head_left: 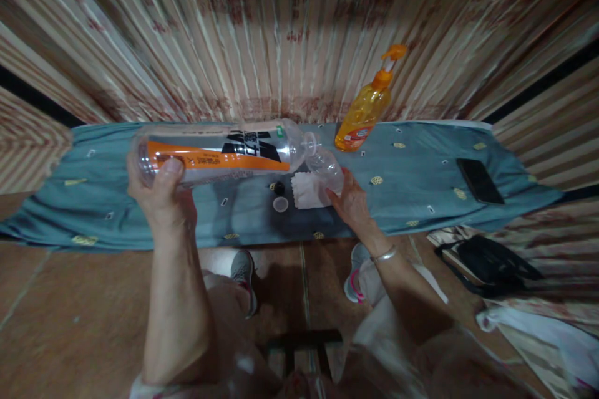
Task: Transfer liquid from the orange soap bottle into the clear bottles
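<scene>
Large bottle (219, 153) tipped in left hand (161, 196) | small bottle (327, 168) in right hand (350, 202)

We've got a large clear bottle (219, 153), orange-and-black label, cap off, tipped sideways above the blue cloth, neck pointing right. Its mouth meets the mouth of a small clear bottle (329, 169), also uncapped, tilted up-left just over a white tissue. Both look empty or near it; liquid level can't be read through the blur.

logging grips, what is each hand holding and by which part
Left hand holds the large clear bottle near its base, tipped sideways; right hand holds the small clear bottle by its lower body.
</scene>
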Demonstrator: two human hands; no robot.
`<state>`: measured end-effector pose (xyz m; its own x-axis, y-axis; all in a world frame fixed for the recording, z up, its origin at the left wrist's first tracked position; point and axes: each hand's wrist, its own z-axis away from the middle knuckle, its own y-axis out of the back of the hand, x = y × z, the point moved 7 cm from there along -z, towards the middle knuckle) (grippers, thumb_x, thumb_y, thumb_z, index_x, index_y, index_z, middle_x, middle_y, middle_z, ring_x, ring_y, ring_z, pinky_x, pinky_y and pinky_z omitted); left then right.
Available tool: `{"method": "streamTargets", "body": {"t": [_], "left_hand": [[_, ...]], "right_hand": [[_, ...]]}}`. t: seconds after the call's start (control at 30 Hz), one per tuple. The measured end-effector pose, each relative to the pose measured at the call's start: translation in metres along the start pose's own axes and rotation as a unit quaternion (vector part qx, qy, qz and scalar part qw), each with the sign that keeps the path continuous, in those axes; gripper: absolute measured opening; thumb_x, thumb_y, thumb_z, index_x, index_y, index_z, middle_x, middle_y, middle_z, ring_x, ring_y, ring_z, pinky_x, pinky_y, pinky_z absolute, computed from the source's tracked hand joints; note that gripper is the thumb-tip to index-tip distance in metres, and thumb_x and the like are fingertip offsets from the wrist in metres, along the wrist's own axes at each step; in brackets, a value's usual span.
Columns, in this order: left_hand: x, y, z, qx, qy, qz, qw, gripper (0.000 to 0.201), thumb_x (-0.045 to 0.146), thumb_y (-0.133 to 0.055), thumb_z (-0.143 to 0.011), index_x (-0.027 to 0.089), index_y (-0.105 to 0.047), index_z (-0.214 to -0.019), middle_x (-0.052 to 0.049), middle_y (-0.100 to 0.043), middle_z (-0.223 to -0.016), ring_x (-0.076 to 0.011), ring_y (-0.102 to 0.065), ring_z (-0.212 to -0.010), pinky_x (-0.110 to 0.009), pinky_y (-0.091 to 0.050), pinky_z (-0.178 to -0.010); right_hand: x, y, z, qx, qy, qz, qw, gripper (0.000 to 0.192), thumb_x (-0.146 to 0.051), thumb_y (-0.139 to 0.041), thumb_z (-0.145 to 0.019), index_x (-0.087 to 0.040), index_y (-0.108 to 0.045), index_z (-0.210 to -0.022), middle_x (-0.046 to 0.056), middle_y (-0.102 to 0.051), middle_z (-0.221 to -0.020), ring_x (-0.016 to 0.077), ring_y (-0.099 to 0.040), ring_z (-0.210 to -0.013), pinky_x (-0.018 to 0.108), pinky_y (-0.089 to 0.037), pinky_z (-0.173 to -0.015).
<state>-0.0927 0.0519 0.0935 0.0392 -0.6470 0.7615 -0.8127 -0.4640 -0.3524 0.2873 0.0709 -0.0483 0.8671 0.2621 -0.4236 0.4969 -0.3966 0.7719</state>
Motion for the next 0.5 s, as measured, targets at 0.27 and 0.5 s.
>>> {"method": "streamTargets", "body": {"t": [0.27,0.5], "left_hand": [[-0.0007,0.0007,-0.0002,-0.018,0.004,0.018,1.0,0.06,0.055,-0.093,-0.042,0.025,-0.072,-0.089,0.002,-0.064,-0.089,-0.0164,-0.061,-0.08,-0.038,-0.056,-0.086],[-0.0026,0.0015,-0.0012,-0.037,-0.003,-0.06,0.998,0.07,0.068,-0.085,-0.046,0.027,-0.071,-0.101,0.0,-0.065,-0.098,-0.0209,-0.063,-0.088,-0.045,-0.056,-0.093]], "right_hand": [[0.0003,0.0001,-0.0005,-0.002,-0.015,0.006,1.0,0.058,-0.036,-0.062,-0.092,-0.009,-0.048,-0.142,0.025,-0.071,-0.126,0.0347,-0.071,-0.116,0.051,-0.06,-0.096],[0.0001,-0.0003,0.0001,0.005,-0.008,0.012,1.0,0.06,-0.037,-0.06,-0.093,-0.009,-0.046,-0.145,0.026,-0.071,-0.127,0.035,-0.071,-0.116,0.052,-0.06,-0.096]]}}
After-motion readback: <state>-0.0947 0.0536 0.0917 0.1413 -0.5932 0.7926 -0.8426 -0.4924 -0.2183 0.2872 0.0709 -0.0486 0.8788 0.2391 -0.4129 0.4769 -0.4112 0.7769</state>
